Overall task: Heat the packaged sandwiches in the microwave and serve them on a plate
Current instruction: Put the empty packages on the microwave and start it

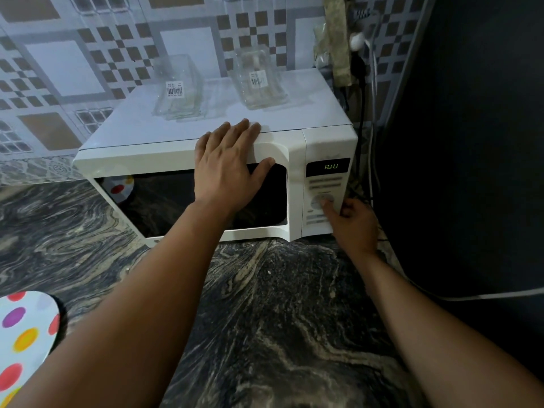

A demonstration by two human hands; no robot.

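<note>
A white microwave stands on the dark marbled counter with its door closed. Green digits glow on its display. My left hand lies flat over the door's top edge, fingers straight on the top panel and thumb on the dark window. My right hand is at the control panel, thumb pressing the round dial while the other fingers curl round the microwave's right edge. A white plate with coloured dots sits at the lower left. No sandwiches are visible; the window is dark.
Two clear glass containers with barcode labels stand on top of the microwave. Cables and a plug hang at the right beside a dark wall. A white cable crosses the right edge. Patterned tiles cover the back wall.
</note>
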